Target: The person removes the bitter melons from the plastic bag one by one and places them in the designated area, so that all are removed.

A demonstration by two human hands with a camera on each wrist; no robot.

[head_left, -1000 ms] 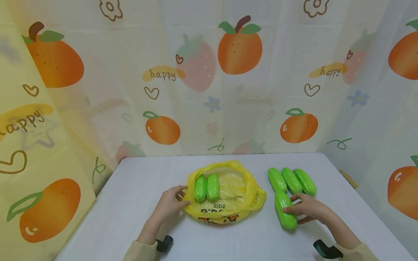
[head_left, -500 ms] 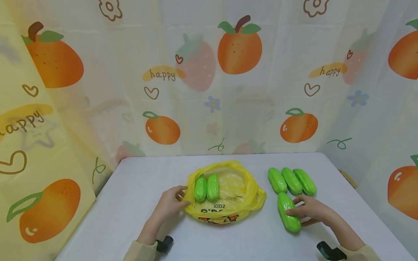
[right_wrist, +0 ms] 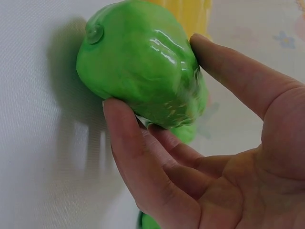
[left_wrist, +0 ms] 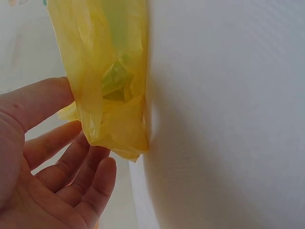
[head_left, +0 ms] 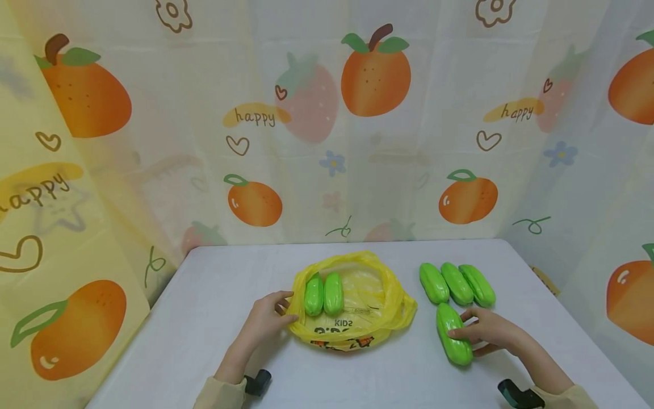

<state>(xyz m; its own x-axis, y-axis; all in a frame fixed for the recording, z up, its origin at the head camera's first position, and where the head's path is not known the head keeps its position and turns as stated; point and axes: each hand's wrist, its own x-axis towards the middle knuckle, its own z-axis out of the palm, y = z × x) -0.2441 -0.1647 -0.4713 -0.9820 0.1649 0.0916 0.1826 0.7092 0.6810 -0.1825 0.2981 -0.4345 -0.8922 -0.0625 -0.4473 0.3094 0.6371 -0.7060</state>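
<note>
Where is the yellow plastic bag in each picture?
Head: yellow plastic bag, below the middle, touching the left hand.
Left wrist: bag at top, left of the middle.
Right wrist: part of the bag, top edge, behind the green vegetable.
Shared landmark: the white table.

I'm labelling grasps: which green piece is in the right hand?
The green piece lowest in head view, gripped by the right hand; three others lie beyond it, two in the yellow bag.
</note>
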